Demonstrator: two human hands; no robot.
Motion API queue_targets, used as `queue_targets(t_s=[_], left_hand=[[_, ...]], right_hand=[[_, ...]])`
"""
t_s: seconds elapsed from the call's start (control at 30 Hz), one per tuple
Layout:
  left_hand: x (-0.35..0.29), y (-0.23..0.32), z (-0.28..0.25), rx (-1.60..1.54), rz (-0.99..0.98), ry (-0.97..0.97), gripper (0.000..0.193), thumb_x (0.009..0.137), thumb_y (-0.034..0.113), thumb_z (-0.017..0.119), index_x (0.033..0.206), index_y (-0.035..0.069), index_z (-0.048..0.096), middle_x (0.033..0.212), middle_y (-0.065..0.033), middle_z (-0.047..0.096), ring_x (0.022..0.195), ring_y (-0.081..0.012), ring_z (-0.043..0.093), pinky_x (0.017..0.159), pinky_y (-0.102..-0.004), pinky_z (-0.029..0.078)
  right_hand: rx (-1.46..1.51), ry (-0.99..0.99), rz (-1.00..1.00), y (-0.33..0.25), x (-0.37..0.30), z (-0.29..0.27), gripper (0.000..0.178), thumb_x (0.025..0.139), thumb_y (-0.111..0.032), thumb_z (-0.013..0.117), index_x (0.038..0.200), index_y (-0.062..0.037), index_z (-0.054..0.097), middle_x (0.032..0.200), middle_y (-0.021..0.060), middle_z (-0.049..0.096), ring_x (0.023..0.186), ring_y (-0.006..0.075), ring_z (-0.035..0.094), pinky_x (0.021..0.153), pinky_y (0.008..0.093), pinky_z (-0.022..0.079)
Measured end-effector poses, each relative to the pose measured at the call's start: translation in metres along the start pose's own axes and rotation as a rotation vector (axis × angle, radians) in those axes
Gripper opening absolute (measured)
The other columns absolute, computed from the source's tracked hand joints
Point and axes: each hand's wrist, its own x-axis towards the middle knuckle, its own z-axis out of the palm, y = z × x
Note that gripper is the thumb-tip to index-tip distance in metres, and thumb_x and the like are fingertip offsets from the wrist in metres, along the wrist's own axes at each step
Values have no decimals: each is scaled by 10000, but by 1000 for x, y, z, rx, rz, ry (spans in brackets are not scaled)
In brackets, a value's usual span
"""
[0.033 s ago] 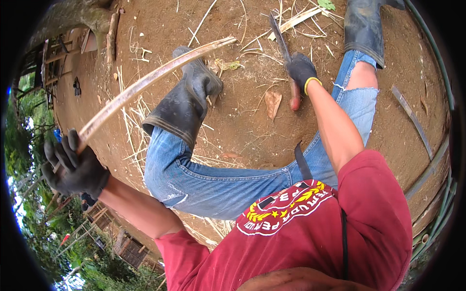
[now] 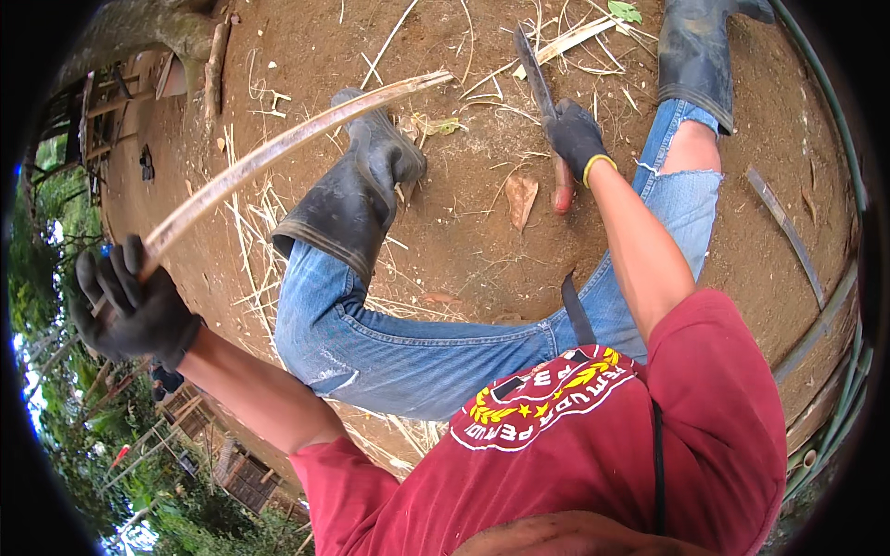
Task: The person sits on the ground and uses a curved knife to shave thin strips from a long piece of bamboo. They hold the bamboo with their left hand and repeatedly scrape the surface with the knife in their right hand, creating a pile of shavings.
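Partly hidden, the long bamboo strip (image 2: pixel 278 148) is running into the gloved left hand (image 2: pixel 130 306), which is gripping its near end; its far tip is resting over a rubber boot (image 2: pixel 357 190). Gloved right hand (image 2: pixel 577 137) is clenching a red-handled knife (image 2: pixel 545 102), blade lying over bare dirt ground (image 2: pixel 464 232)

This is an outdoor rural yard, a work spot on bare ground. Reddish-brown packed earth (image 2: pixel 464 232) fills the middle, littered with dry split cane strips (image 2: pixel 250 241) and fallen leaves (image 2: pixel 519 196). A tree trunk (image 2: pixel 148 28) rises at 11 o'clock, rough wooden frames (image 2: pixel 88 111) stand at 10 o'clock, and green foliage (image 2: pixel 56 389) with simple timber structures (image 2: pixel 232 463) spreads at 8 o'clock.
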Motion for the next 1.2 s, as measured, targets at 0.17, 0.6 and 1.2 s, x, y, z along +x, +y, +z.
queue_targets(t_s=[0.17, 0.6, 1.2], left_hand=[[45, -11, 15, 274, 110, 299, 449, 843, 318, 457, 1004, -86, 571, 471, -11, 350, 487, -140, 391, 663, -327, 436], [108, 3, -65, 228, 105, 317, 575, 803, 331, 487, 1110, -153, 538, 661, -143, 486, 586, -260, 492, 705, -455, 528], [100, -8, 1, 384, 114, 258, 528, 853, 493, 455, 1015, 18, 617, 791, -127, 569, 759, -280, 549, 742, -518, 475]], right_hand=[[947, -246, 81, -40, -62, -39, 354, 916, -244, 546, 1237, -96, 539, 918, 172, 647, 733, 313, 659, 734, 425, 533], [-189, -17, -542, -56, -86, -6, 427, 923, -299, 534, 1334, -181, 540, 873, 162, 610, 819, 346, 638, 709, 469, 514], [-251, 103, -584, -64, -11, 48, 289, 970, -246, 425, 1120, -73, 601, 812, 154, 684, 753, 332, 676, 619, 476, 528]])
